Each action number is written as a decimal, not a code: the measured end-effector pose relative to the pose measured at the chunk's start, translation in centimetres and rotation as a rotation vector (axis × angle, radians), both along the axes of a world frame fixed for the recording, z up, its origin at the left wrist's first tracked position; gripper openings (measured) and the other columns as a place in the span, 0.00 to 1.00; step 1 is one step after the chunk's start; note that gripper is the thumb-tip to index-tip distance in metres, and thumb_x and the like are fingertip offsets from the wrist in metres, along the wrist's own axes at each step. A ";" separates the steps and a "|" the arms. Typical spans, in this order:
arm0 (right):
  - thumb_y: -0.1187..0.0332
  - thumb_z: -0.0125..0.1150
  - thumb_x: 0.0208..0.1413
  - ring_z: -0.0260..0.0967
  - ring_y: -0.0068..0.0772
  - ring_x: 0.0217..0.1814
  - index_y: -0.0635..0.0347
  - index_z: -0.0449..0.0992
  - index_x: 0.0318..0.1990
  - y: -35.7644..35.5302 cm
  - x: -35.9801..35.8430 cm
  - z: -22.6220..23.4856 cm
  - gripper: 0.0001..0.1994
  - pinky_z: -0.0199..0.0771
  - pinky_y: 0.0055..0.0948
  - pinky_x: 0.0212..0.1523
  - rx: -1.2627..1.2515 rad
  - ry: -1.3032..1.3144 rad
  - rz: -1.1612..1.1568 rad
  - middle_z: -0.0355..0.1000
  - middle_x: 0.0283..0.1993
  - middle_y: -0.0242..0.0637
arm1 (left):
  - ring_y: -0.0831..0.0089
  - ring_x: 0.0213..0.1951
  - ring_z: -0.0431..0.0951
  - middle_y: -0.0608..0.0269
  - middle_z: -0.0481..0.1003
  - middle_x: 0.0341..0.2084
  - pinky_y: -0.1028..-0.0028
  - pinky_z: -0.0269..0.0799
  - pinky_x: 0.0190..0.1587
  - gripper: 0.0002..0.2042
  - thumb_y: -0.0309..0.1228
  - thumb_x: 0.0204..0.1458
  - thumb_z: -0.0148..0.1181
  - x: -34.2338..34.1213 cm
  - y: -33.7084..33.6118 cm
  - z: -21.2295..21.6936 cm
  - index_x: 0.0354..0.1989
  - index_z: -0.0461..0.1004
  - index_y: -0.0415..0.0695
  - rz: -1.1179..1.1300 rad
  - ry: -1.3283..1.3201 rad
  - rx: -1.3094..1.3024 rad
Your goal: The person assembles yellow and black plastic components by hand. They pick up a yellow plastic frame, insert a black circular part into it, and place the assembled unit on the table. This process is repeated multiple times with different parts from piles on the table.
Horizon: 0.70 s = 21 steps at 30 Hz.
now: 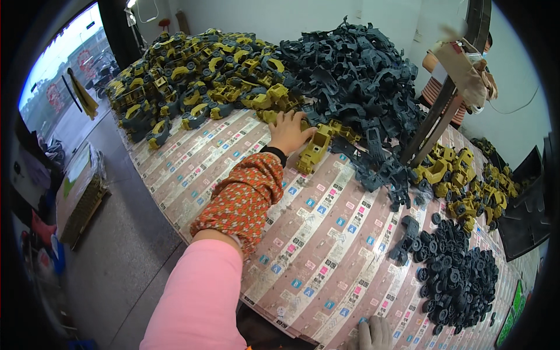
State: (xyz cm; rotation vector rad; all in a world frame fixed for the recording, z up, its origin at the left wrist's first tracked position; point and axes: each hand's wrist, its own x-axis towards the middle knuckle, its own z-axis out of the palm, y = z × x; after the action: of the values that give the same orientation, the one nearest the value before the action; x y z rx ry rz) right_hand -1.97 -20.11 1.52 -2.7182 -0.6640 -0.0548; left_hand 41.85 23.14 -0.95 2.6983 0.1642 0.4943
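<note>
My left hand [289, 132] reaches far across the table, its arm in a pink sleeve with an orange patterned cover. It lies palm down, fingers apart, on small yellow toy parts at the foot of the piles. A yellow toy truck body [314, 151] lies right beside it on the patterned table cover [326, 245]; whether the hand touches it is unclear. My right hand [373, 333], in a pale glove, shows only partly at the bottom edge, resting at the table's near rim; its fingers are hidden.
A heap of yellow-and-dark toy vehicles [192, 76] fills the far left, next to a heap of dark grey plastic frames [356, 76]. Black wheels [458, 274] are piled at right, more yellow vehicles [466, 181] behind them. A slanted dark post [437, 116] and another person [461, 70] stand at far right.
</note>
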 end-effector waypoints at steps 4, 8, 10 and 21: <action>0.69 0.62 0.62 0.66 0.71 0.68 0.65 0.75 0.63 -0.1 0.4 0.1 0.22 0.67 0.60 0.70 0.034 0.039 -0.019 0.71 0.65 0.62 | 0.51 0.70 0.64 0.58 0.77 0.60 0.34 0.51 0.69 0.33 0.69 0.61 0.53 3.5 0.5 0.9 0.62 0.79 0.58 0.031 0.137 0.339; 0.70 0.62 0.62 0.66 0.70 0.68 0.64 0.75 0.63 0.0 0.6 0.3 0.22 0.66 0.60 0.70 0.048 0.057 -0.036 0.71 0.64 0.61 | 0.52 0.68 0.65 0.58 0.80 0.56 0.36 0.52 0.69 0.31 0.69 0.61 0.52 5.6 1.0 -0.7 0.57 0.83 0.60 -0.031 0.100 0.417; 0.70 0.62 0.61 0.67 0.70 0.68 0.64 0.76 0.63 0.0 0.7 0.4 0.22 0.66 0.59 0.70 0.046 0.071 -0.031 0.71 0.64 0.61 | 0.50 0.67 0.66 0.58 0.79 0.56 0.37 0.57 0.66 0.29 0.68 0.61 0.53 5.4 0.8 -0.8 0.57 0.83 0.62 -0.027 0.108 0.384; 0.70 0.64 0.60 0.69 0.69 0.65 0.64 0.77 0.61 0.3 0.4 -0.2 0.21 0.70 0.58 0.66 0.027 0.046 -0.071 0.72 0.64 0.62 | 0.49 0.51 0.74 0.53 0.80 0.41 0.54 0.75 0.51 0.22 0.58 0.64 0.58 -10.6 -4.9 2.6 0.52 0.82 0.56 -0.547 0.211 -0.021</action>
State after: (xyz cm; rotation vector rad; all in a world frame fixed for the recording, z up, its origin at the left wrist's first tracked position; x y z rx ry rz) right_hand -1.56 -19.85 1.34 -2.7078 -0.5489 -0.0178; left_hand 31.20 18.20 1.62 2.6124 -0.4962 0.0421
